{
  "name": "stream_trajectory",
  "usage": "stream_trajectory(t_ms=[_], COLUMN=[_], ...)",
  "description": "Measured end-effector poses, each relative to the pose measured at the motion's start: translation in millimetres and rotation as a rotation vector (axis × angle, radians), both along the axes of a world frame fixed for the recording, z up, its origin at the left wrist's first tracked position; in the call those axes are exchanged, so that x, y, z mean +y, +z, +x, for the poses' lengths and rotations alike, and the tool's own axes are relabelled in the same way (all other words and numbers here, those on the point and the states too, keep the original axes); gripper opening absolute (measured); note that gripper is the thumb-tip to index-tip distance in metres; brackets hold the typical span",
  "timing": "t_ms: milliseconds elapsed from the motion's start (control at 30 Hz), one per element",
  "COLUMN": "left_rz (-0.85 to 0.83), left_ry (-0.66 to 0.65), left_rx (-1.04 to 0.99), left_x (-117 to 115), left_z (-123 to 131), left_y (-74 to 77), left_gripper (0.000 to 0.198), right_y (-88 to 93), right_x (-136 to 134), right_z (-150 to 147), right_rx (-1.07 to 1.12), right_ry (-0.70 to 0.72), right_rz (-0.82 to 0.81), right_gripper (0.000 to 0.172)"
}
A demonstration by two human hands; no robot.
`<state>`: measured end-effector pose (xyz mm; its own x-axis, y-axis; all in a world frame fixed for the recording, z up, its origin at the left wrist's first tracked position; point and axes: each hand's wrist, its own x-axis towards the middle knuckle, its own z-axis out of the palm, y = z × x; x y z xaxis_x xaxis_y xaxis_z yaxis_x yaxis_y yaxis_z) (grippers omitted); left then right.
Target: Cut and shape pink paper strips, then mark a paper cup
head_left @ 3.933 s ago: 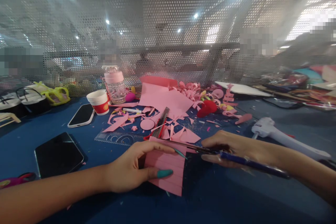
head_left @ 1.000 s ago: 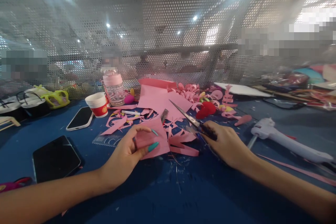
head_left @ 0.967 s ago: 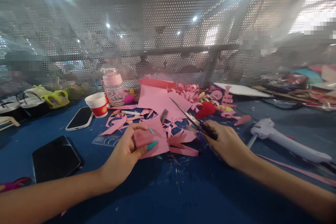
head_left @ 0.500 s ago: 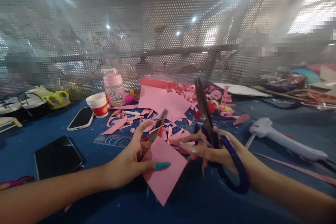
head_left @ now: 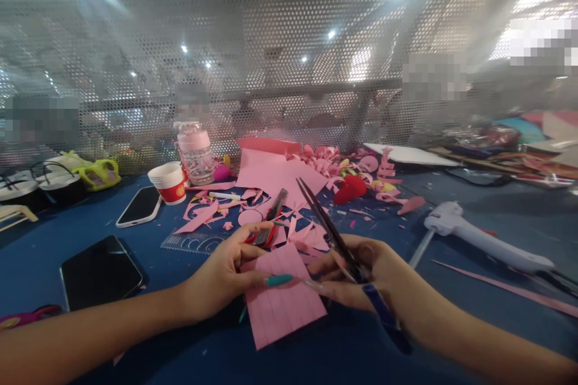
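Note:
My left hand (head_left: 221, 274) pinches a square of pink paper (head_left: 284, 316) between its thumb and fingers. Faint parallel creases run across the sheet. In my right hand (head_left: 374, 271) is a pair of scissors (head_left: 326, 224) with dark blades and blue handles, tips pointing up and to the left. The right thumb and fingers also reach the paper's upper right edge; whether they grip it I cannot tell. Just behind the left fingers lies a utility knife (head_left: 264, 237), red and black. Pink scraps (head_left: 311, 237) are scattered behind the paper.
Larger pink sheets (head_left: 284, 171) lie farther back beside a red paper shape (head_left: 350, 189). A white glue gun (head_left: 487, 234) rests at right. On the left are a clear stencil ruler (head_left: 194, 242), two phones (head_left: 102, 267), paper cups (head_left: 167, 183) and a pink-lidded bottle (head_left: 196, 153).
The paper has turned and now shows its creased face. The scissors have swung down to the left, and my right fingers have moved in to the paper's edge.

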<state>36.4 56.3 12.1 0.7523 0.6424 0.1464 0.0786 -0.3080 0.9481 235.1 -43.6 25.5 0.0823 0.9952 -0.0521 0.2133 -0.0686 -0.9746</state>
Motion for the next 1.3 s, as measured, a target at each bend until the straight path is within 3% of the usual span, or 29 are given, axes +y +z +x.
stream_trajectory(t_ms=[200,367,467,533,600,700,1067,1200,1300], left_rz=[-0.036,0.464,0.771,0.91,1.021,1.119,1.022,0.796,0.583], left_ry=[-0.115,0.132,0.193,0.246,0.312,0.338,0.187,0.175,0.219], left_rx=[0.001,-0.103,-0.079,-0.048,-0.038,-0.005,0.173,0.085,-0.008], left_x=[0.3,2.7,3.6,2.2,-0.8,-5.9,-5.6,-3.4,0.4], left_z=[-0.5,-6.8,-8.8,-8.9,-8.9,-9.0,-6.3,-6.7,-5.2], left_y=[-5.8,-15.0,-19.6,-20.0,-18.4,-14.6,-15.9,-19.6,-21.7], left_gripper=[0.025,0.033,0.044,0.047,0.049,0.05,0.056,0.081,0.077], right_y=[7.0,2.8,3.4,7.9,13.4,16.0,-3.1,-4.7,-3.0], right_x=[1.9,2.0,1.3,0.1,-1.7,-4.6,-3.7,0.8,4.0], right_z=[-3.4,-2.7,-2.5,-4.9,-8.3,-11.8,-8.9,-4.8,-3.0], right_rx=[0.013,0.116,0.268,0.357,0.368,0.356,0.212,0.192,0.146], right_ry=[-0.134,-0.274,-0.188,-0.142,-0.183,-0.152,-0.205,-0.224,-0.16], right_rz=[0.026,0.13,0.103,0.065,0.046,0.009,0.057,0.118,0.163], right_gripper=[0.034,0.031,0.026,0.028,0.039,0.036,0.03,0.026,0.023])
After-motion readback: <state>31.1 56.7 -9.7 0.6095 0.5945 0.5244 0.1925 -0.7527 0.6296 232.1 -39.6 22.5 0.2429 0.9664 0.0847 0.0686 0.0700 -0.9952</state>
